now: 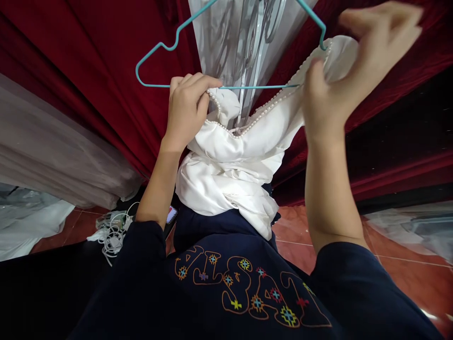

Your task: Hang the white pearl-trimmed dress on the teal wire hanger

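Note:
A white satin dress [230,146] with pearl-beaded edging hangs in front of me, its lower part bunched over my lap. One of its straps loops over the right shoulder of a thin turquoise hanger [155,85]. My left hand [187,106] is closed around the hanger's bottom bar and the dress's other, shorter-looking strap piece beside it. Raised at the right, my right hand [357,66] is slightly blurred, with fingers spread and thumb apart, close to the strap on the hanger. Nothing shows in its grasp.
Dark red curtains [106,71] hang on both sides, with clear plastic garment covers [244,42] between them. At the left, a tangled white cable [115,238] and a phone [171,215] lie by a black surface. Reddish tiles [293,231] cover the floor.

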A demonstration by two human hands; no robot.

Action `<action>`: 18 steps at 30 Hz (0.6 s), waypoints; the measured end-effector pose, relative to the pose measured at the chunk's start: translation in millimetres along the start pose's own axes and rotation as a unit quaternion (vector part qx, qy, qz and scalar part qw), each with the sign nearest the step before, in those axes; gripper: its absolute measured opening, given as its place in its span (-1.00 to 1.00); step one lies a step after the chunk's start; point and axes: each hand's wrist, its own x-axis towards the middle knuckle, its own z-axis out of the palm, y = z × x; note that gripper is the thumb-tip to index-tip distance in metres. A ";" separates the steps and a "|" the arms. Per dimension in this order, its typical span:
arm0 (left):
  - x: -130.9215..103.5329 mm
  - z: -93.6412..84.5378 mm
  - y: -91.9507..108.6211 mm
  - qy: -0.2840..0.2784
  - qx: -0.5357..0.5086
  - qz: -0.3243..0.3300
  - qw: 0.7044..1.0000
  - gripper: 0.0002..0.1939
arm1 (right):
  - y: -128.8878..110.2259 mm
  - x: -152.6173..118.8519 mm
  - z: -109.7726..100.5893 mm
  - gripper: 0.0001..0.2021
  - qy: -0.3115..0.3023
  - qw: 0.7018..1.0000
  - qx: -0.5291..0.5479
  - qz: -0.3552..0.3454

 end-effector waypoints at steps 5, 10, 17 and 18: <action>1.2 -8.6 0.5 -0.008 0.020 -0.014 1.000 -0.76 | -0.8 37.4 -13.0 -0.80 -0.183 0.961 -0.066 0.196; -0.5 -1.2 -7.8 0.004 0.034 -0.018 0.999 -0.84 | -16.6 39.4 -16.8 -0.75 -0.249 0.945 -0.131 0.166; -2.6 -8.4 -10.5 -0.024 -0.001 -0.012 1.000 -0.79 | 3.2 42.3 -18.7 -0.69 -0.199 0.972 -0.039 0.117; -2.6 -8.6 -10.1 -0.028 0.001 -0.008 1.000 -0.78 | 7.5 44.8 -20.3 -0.71 -0.188 0.976 -0.009 0.111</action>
